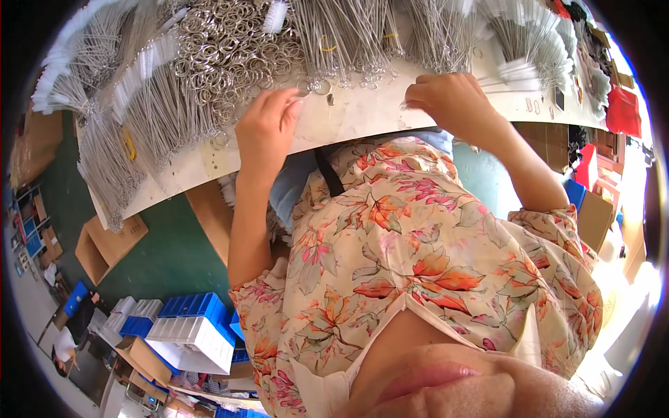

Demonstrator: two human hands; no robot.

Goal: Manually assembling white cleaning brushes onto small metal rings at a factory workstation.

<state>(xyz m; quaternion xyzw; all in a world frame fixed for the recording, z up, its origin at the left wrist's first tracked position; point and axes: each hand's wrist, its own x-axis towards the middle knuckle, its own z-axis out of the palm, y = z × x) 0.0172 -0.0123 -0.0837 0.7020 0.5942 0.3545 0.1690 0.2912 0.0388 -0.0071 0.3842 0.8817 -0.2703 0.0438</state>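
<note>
From the head view I saw both hands up on the white worktop (362,115), which was crowded with metal parts. The left hand (266,129) lay just below a heap of metal rings (223,49), its fingertips pinched close beside one loose ring (322,87) at the heap's near edge; I could not tell whether the grip had closed on that ring or only touched it. The right hand (453,101) was curled, fingers closed on what looked like a thin wire piece at its fingertips, too fine to make out. Bundles of wire brushes (348,35) lay along the far side, more fanned out at the right (536,42) and the left (111,139).

My judgement: the step was joining a ring to a brush loop. Done well, it called for isolating one ring from the heap, holding it steady by the edge, and bringing the wire end in squarely, without dragging neighbouring rings off the worktop edge. Blue bins (195,306) sat on the floor below.
</note>
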